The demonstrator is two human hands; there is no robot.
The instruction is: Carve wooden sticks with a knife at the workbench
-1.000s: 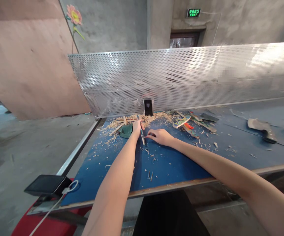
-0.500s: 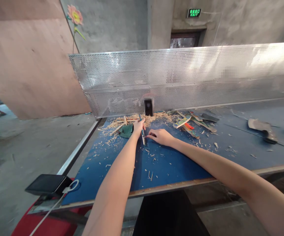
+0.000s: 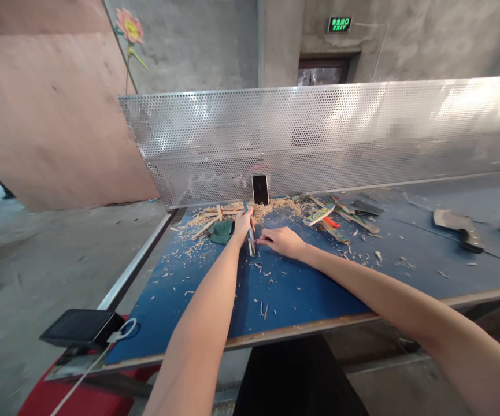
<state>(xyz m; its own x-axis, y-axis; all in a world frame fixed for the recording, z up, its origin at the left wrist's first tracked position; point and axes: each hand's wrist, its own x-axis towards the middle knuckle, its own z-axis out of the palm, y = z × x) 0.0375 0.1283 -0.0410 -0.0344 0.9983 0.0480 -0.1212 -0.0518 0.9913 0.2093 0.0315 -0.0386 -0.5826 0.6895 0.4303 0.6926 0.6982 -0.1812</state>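
Note:
My left hand (image 3: 243,224) is closed around a narrow wooden strip (image 3: 251,245) with blue paint on it. The strip's near end, partly bare pale wood, points toward me just above the blue tabletop (image 3: 236,315). Right of it, my right hand (image 3: 285,240) grips a small knife (image 3: 257,241); its thin blade meets the side of the strip, and the fingers mostly hide the handle. Beside my left hand lies a dark green cloth-like piece (image 3: 221,231). Pale wood shavings (image 3: 284,207) are heaped behind the hands, and loose curls are scattered nearer.
A phone (image 3: 260,190) leans upright against the perforated metal screen (image 3: 215,138). Painted wood pieces (image 3: 321,215) are piled to the right, with a curved brown piece (image 3: 458,225) farther off. At the near left corner sits a black device (image 3: 82,326) with a white cable (image 3: 85,372).
The strip appears slightly turned in my left hand, showing more of its patterned blue face. Both hands keep nearly the same place, and the view has shifted a little.

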